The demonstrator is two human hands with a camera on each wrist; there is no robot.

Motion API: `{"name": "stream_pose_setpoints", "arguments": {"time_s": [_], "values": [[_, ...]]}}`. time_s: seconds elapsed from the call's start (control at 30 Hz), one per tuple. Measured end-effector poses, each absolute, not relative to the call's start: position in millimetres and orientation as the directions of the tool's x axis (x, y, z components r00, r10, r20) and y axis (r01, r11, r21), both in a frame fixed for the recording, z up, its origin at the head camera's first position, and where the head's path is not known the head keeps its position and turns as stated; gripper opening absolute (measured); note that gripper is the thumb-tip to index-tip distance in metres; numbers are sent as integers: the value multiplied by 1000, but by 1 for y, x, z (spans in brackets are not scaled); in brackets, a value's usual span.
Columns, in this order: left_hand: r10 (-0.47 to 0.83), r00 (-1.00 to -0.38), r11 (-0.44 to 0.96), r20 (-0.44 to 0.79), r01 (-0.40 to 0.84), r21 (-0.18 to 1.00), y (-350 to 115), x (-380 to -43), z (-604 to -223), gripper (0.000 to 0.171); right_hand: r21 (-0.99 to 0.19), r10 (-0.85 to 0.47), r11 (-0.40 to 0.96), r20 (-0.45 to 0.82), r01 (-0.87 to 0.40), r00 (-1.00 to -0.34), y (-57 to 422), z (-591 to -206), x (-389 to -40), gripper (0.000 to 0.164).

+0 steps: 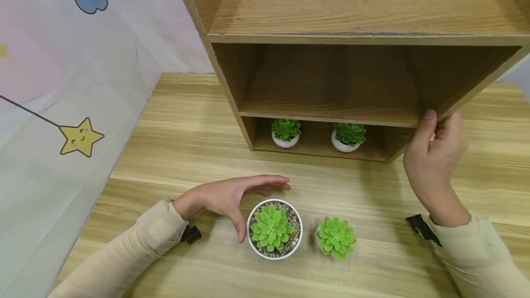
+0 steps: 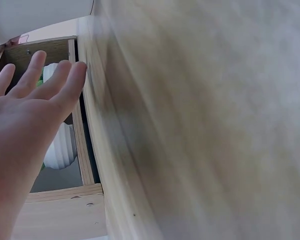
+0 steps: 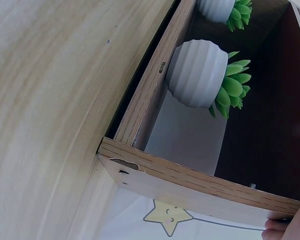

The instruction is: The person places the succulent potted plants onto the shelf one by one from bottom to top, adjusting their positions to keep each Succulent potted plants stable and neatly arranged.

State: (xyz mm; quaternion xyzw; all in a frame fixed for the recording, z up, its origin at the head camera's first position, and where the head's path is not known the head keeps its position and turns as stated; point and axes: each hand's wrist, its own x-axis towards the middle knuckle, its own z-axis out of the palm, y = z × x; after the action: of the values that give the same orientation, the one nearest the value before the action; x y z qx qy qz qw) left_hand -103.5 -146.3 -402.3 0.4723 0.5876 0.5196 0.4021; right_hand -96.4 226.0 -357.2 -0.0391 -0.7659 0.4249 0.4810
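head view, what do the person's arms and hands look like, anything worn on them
The left sleeve and right sleeve are pale cream and long, each with a small black fitting near its cuff. The left hand and right hand are ungloved.

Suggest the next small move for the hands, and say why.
I'd probably ease the left hand in and close it around the larger potted plant. Its thumb and fingers are spread beside the pot but not wrapped round it, while the right hand grips the side of the shelf, so the left looks better placed.
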Motion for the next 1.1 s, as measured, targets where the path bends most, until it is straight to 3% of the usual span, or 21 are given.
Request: {"name": "stream_pose_setpoints", "arguments": {"time_s": [0.2, 0.6, 0.87, 1.1], "values": [[978, -211, 39, -7, 148, 988, -146, -100, -401, 138, -689, 473, 636, 704, -348, -530, 226, -357, -97, 20], [981, -192, 66, -38, 145, 987, -143, -96, -400, 140, -694, 473, 635, 696, -339, -540, 226, -360, -97, 24], [988, -148, 51, -43, 49, 998, -139, -91, -400, 135, -695, 482, 632, 699, -343, -528, 226, -359, -98, 20], [986, -152, 85, -70, 96, 992, -138, -88, -399, 129, -697, 487, 622, 702, -358, -520, 226, -358, -99, 18]]}}
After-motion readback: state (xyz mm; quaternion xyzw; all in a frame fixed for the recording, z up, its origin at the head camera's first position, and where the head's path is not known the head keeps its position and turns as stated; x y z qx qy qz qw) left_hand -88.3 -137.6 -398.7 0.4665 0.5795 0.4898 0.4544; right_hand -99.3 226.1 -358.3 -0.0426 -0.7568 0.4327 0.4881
